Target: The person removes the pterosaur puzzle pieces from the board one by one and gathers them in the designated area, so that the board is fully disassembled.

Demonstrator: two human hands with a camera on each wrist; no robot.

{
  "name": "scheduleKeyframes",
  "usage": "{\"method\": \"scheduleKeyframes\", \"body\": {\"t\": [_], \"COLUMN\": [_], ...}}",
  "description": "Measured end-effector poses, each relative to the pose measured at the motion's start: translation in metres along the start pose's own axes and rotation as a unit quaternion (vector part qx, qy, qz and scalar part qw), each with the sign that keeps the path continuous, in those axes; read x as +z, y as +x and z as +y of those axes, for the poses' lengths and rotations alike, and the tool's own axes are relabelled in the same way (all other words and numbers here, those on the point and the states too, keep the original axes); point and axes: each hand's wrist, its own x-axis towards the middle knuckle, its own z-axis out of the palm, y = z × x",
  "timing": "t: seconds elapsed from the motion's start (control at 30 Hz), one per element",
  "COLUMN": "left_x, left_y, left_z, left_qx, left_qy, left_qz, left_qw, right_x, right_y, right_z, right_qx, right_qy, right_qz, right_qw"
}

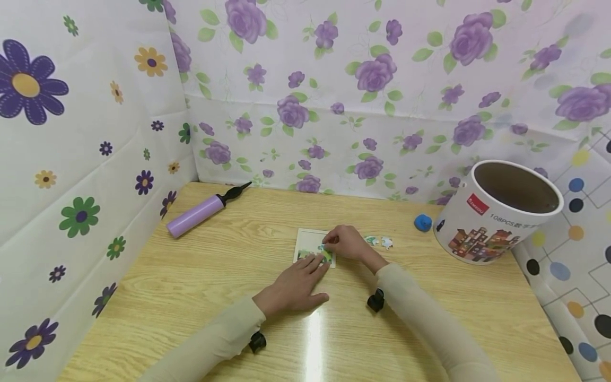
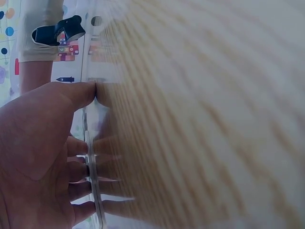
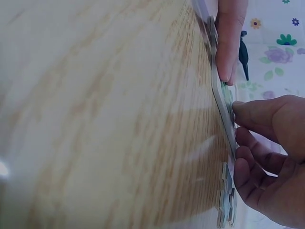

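Observation:
A small white jigsaw puzzle board (image 1: pixel 304 237) lies on the table, with green picture pieces fitted along its near part. My left hand (image 1: pixel 297 284) is spread out palm down, its straight fingertips resting on the board's near edge and pieces. In the left wrist view the thumb (image 2: pixel 78 94) stands out to the side, at the tabletop. My right hand (image 1: pixel 347 243) is over the board's right side, thumb and fingers pinching a small puzzle piece (image 1: pixel 321 247) close to the board's surface. The fingers mostly hide this piece.
Loose puzzle pieces (image 1: pixel 386 242) lie just right of the board, beyond the right wrist. A blue toy figure (image 1: pixel 422 223) sits beside a large white printed bucket (image 1: pixel 458 228) at the back right. A purple hand pump (image 1: pixel 197 216) lies at the back left.

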Motion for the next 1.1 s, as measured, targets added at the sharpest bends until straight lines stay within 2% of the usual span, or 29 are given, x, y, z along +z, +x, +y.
{"method": "scheduleKeyframes", "body": {"t": [0.4, 0.73, 0.97, 1.1], "left_x": [-0.002, -0.004, -0.002, -0.001], "left_y": [0.000, 0.000, 0.000, 0.000], "left_z": [0.000, 0.001, 0.000, 0.000], "left_qx": [-0.001, -0.005, -0.010, -0.008], "left_qy": [-0.014, -0.016, -0.011, -0.015], "left_qz": [-0.002, -0.009, -0.011, -0.008], "left_qw": [0.9999, 0.9998, 0.9998, 0.9998], "right_x": [-0.003, -0.005, -0.022, -0.031], "right_y": [-0.004, -0.005, -0.020, -0.033], "right_z": [-0.001, 0.003, 0.008, 0.016], "right_qx": [0.015, 0.031, 0.025, 0.039], "right_qy": [0.048, 0.061, 0.071, 0.072], "right_qz": [0.021, 0.032, 0.033, 0.039], "right_qw": [0.999, 0.997, 0.997, 0.996]}}
